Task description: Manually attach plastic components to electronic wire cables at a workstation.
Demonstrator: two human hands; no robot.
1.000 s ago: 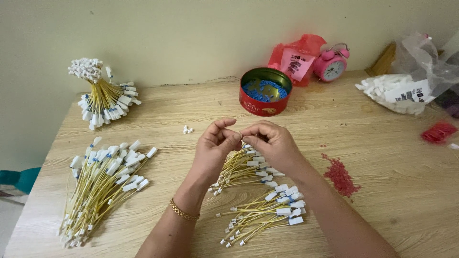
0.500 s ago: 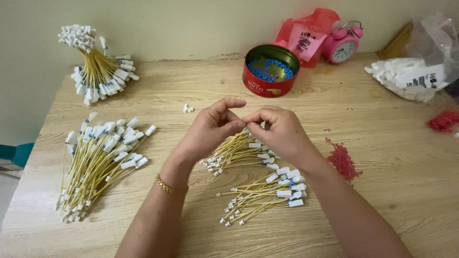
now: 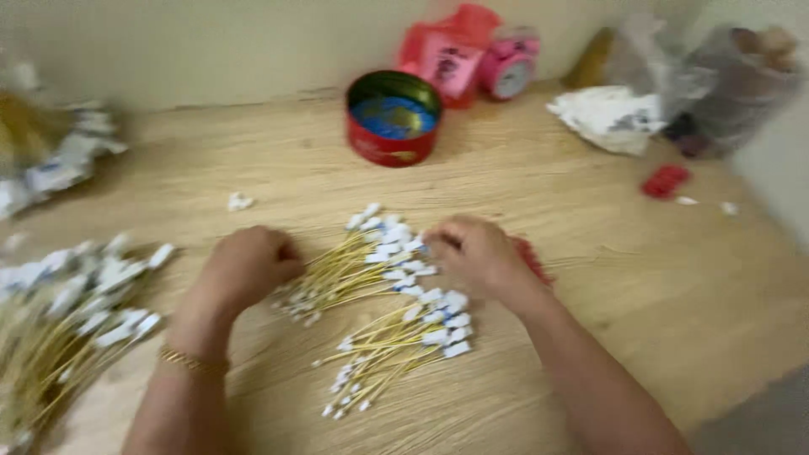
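While both hands rest on the surface [image 3: 590, 253], my left hand [image 3: 244, 270] curls at the wires [image 3: 354, 265]; my right hand [image 3: 476, 253], fingers pressed together, touches their white ends.

A bundle of yellow wires [image 3: 354, 265] on the wooden table [image 3: 657, 286] is touched by the left hand [image 3: 246, 271] and the right hand [image 3: 476, 253].

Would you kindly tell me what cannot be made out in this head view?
- Left hand: fingers curled under, so any grip on the wires is hidden.
- Right hand: fingertips blurred among the white tags.
- Left pile: motion-blurred and cut by the frame edge.
- Tin: contents blurred.
- Bags, far right: smeared, contents unclear.
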